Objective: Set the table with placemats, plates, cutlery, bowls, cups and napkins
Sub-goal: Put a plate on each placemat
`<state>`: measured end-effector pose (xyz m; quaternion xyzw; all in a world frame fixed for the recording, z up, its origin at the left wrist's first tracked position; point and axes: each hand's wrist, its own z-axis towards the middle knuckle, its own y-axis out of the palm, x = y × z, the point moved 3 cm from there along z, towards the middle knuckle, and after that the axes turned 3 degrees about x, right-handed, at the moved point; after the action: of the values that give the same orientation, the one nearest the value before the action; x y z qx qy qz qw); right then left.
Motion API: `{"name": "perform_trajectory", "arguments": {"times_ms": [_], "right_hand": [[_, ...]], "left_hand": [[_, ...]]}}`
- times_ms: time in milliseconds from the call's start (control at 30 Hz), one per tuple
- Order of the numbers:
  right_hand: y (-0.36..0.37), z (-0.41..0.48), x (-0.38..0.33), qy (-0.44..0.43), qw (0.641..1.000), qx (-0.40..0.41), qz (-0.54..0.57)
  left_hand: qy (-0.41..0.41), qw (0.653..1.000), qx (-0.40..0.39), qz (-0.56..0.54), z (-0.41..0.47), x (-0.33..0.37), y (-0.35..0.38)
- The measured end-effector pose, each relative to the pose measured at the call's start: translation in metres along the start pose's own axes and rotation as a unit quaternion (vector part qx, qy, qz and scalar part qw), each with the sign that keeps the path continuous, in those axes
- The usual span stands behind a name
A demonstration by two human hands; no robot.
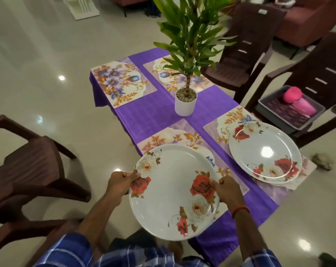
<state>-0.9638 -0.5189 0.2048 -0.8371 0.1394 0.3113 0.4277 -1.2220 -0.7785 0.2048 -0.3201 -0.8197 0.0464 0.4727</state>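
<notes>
I hold a white plate with red roses (173,191) over the near left placemat (174,137). My left hand (119,185) grips its left rim and my right hand (227,189) grips its right rim. A second rose plate (264,152) lies on the near right placemat (221,124). Two more floral placemats (122,83) (163,74) lie bare at the far end of the purple tablecloth (153,116).
A potted plant in a white pot (185,103) stands mid-table. A grey tray (290,110) with pink items sits on a brown chair (317,78) at right. Another brown chair (28,166) stands at left, a third (246,54) at the far right.
</notes>
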Motion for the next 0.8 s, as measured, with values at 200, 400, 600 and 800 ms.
{"name": "perform_trajectory", "arguments": {"times_ms": [200,400,600,800], "right_hand": [[0.009,0.024,0.007,0.06,0.998,0.023,-0.004],[0.019,0.054,0.005,0.112,0.992,0.05,-0.025],[0.025,0.078,0.009,0.175,0.981,0.068,-0.05],[0.022,0.091,0.007,0.2,0.974,0.098,-0.043]], "left_hand": [[0.004,0.997,-0.038,0.071,0.05,0.022,0.016],[0.025,0.985,-0.096,0.138,0.103,0.054,0.037],[0.05,0.967,-0.155,0.199,0.144,0.078,0.061],[0.066,0.943,-0.202,0.255,0.174,0.097,0.081]]}}
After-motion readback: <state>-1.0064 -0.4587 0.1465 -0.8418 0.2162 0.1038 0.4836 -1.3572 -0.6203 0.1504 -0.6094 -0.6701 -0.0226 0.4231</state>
